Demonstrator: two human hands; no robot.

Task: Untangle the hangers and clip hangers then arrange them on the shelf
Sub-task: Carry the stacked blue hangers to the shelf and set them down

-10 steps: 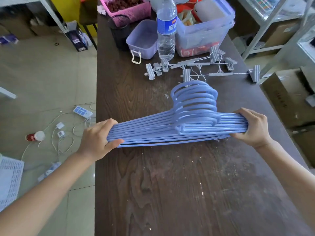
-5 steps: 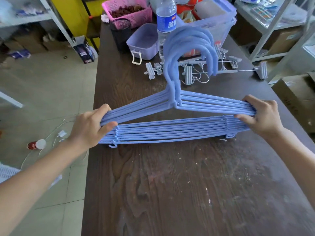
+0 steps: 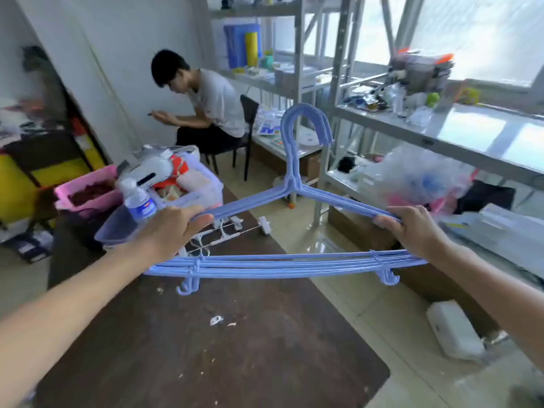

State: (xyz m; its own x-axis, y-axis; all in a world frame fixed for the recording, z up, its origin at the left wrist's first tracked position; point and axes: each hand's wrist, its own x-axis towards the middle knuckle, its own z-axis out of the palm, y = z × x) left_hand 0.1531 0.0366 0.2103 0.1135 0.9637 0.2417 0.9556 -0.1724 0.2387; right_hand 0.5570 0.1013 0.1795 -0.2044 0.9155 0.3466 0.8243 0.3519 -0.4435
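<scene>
1. The stack of blue hangers (image 3: pixel 294 263) is held upright in the air above the dark wooden counter (image 3: pixel 206 348), hooks uppermost, facing the metal shelf (image 3: pixel 441 136) on the right.
2. The left hand (image 3: pixel 173 231) grips the left shoulder end of the stack, fingers curled over the top bars. The right hand (image 3: pixel 412 231) grips the right shoulder end in the same way.
3. The white clip hangers (image 3: pixel 223 234) lie on the counter behind the stack. The left hand and the blue bars cover part of them, so their number cannot be told.
4. At the far end of the counter stand a water bottle (image 3: pixel 138 200), one pink basket (image 3: pixel 88 192), one pale purple tub (image 3: pixel 117 228) and one clear storage box (image 3: pixel 194 187) filled with mixed items.
5. The exact hanger count cannot be read; the bars overlap and blur. At least four bottom bars can be made out.
6. A seated person (image 3: pixel 212 107) occupies a chair beyond the counter, beside a second shelf unit.
7. One white container (image 3: pixel 453 328) lies on the floor to the right of the counter.
8. Shelf contents are blurred and not identifiable.
</scene>
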